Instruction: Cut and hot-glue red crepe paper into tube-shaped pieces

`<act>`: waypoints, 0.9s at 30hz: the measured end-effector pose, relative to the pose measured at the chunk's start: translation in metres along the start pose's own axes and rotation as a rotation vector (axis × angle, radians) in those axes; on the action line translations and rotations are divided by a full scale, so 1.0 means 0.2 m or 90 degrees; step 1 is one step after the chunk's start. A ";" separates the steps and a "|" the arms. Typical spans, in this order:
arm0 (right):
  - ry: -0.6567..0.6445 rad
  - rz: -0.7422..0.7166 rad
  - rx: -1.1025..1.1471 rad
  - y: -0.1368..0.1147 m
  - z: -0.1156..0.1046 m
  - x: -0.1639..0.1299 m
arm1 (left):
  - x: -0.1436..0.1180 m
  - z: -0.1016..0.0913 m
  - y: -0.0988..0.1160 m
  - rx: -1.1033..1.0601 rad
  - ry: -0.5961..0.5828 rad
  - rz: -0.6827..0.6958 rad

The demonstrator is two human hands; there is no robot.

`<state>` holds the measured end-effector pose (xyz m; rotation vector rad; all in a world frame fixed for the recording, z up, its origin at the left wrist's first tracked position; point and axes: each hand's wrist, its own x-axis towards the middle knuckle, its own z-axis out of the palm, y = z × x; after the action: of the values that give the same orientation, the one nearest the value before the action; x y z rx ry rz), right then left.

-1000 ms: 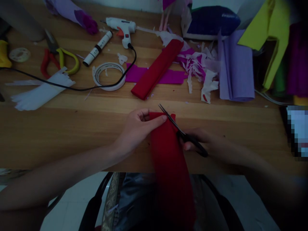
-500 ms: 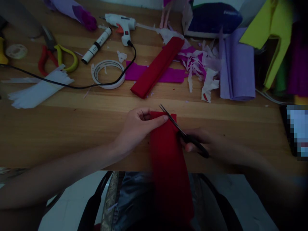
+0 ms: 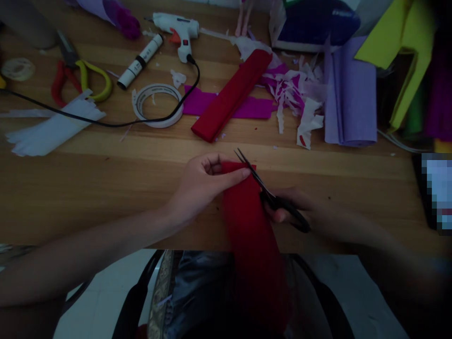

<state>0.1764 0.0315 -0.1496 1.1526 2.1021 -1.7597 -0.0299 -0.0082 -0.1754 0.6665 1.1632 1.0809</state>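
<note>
My left hand [image 3: 208, 183] pinches the top end of a long strip of red crepe paper [image 3: 247, 221], thumb on top and fingers beneath. The strip hangs over the table's front edge onto my lap. In my right hand [image 3: 291, 205] is a pair of black-handled scissors [image 3: 259, 179], its blades slightly apart and pointing up and left. The blades lie across the strip's upper right corner, close to my left thumb. Whether they are biting into the paper I cannot tell. Beyond my hands a folded red crepe paper roll [image 3: 231, 99] rests on a magenta strip [image 3: 254, 109].
A roll of tape [image 3: 138, 110], a marker [image 3: 140, 62], a glue gun [image 3: 183, 40] with a black cord and pliers [image 3: 68, 54] lie at the back left. White strips [image 3: 52, 132] sit nearer. Paper scraps [image 3: 287, 92] and a lilac roll [image 3: 358, 94] stand right; a phone [image 3: 423, 193] lies far right.
The view has shifted slightly. The red strip's top right corner sticks out less past the scissors, and its hanging part has swung a little to the right. Both hands keep their hold.
</note>
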 end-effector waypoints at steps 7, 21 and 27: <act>-0.040 -0.044 0.065 0.02 -0.01 0.00 | -0.01 0.01 0.01 -0.022 -0.028 0.005; -0.025 -0.053 0.058 0.04 -0.01 0.00 | -0.01 0.01 0.02 0.027 0.002 0.010; -0.028 -0.036 0.049 0.03 -0.01 0.00 | -0.01 0.01 0.01 -0.004 0.007 -0.014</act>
<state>0.1802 0.0339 -0.1541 1.0729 2.0783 -1.8884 -0.0288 -0.0082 -0.1723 0.6418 1.1734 1.0698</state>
